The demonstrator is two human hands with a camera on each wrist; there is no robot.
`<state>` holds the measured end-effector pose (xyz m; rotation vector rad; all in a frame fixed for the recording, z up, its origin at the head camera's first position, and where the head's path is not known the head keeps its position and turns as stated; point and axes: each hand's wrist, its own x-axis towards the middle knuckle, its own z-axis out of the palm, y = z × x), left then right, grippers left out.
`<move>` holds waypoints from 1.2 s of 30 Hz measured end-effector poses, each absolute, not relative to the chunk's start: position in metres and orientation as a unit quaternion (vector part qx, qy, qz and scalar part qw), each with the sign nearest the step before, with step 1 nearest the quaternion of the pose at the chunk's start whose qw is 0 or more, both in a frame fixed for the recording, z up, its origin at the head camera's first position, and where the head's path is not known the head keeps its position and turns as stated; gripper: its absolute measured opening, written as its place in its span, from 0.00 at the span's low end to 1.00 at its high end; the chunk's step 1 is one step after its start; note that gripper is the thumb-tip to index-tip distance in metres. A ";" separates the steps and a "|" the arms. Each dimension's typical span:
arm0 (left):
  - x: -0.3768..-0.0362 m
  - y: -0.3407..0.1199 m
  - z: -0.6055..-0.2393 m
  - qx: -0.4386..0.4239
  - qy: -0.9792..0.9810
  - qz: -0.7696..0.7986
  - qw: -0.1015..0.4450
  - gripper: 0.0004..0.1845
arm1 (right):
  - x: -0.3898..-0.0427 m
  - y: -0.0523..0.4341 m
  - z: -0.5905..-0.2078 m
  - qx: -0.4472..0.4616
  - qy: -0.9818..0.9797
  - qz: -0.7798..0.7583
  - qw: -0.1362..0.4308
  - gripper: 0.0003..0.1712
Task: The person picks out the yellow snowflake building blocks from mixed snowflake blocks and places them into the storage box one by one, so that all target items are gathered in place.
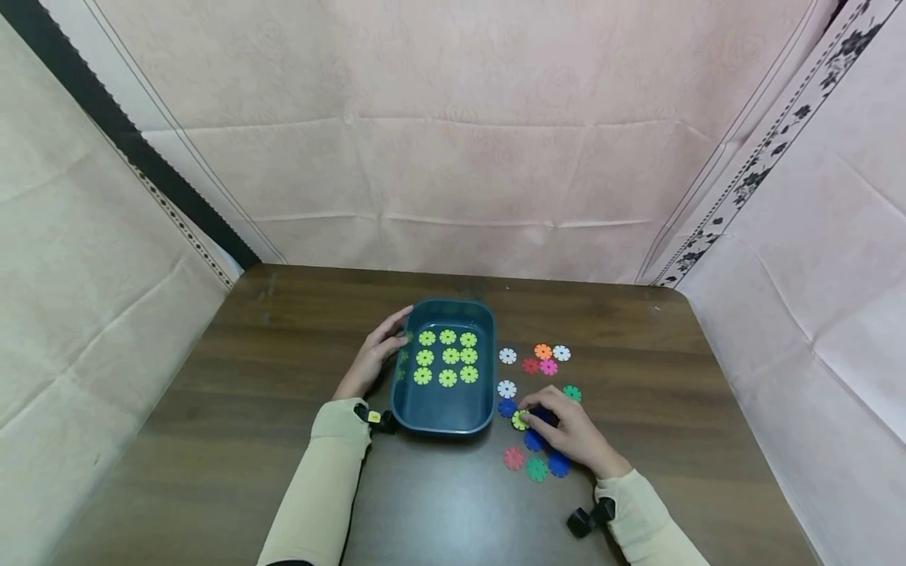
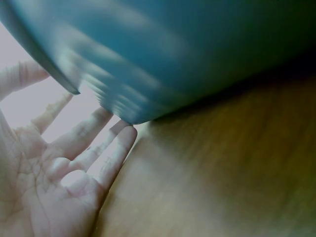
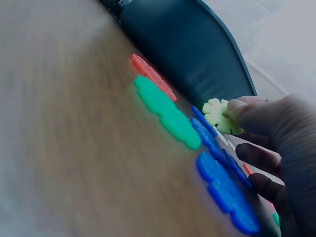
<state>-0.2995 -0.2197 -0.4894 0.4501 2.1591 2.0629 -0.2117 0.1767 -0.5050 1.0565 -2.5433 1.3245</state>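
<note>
A dark blue-green tray (image 1: 446,420) holds several yellow-green notched flower discs (image 1: 451,356) laid in rows. My left hand (image 1: 378,350) rests at its left side, fingers reaching the rim; in the left wrist view, loosely extended fingers (image 2: 111,160) touch the outer wall. Just right of the tray, my right hand (image 1: 569,428) pinches one yellow-green flower disc (image 1: 520,420) between thumb and fingertip. The right wrist view shows this disc (image 3: 217,114) tilted, raised over blue discs (image 3: 224,192). Part of the blue group is hidden under the right hand in the head view.
Loose discs lie right of the tray: white (image 1: 506,389), orange (image 1: 543,351), pink (image 1: 548,367), red (image 1: 513,458) and green (image 1: 536,470). Another green disc (image 1: 572,392) sits beyond the right hand. Pale cloth walls (image 1: 453,173) border the brown wooden table (image 1: 248,440).
</note>
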 end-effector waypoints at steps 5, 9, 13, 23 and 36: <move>-0.299 -0.220 -0.489 0.153 0.712 0.683 0.060 0.29 | -0.212 0.176 -0.506 0.352 -0.816 0.454 0.058 0.11; -0.299 -0.219 -0.492 0.153 0.712 0.683 0.055 0.29 | -0.213 0.176 -0.503 0.357 -0.810 0.459 0.077 0.12; -0.300 -0.219 -0.495 0.155 0.712 0.684 0.047 0.28 | -0.215 0.173 -0.493 0.358 -0.803 0.469 0.080 0.12; -0.298 -0.220 -0.493 0.156 0.712 0.683 0.050 0.29 | -0.219 0.138 -0.446 0.418 -0.753 0.500 0.087 0.17; -0.298 -0.219 -0.494 0.149 0.718 0.679 0.043 0.28 | -0.255 0.043 -0.426 0.457 -0.792 0.388 -0.115 0.07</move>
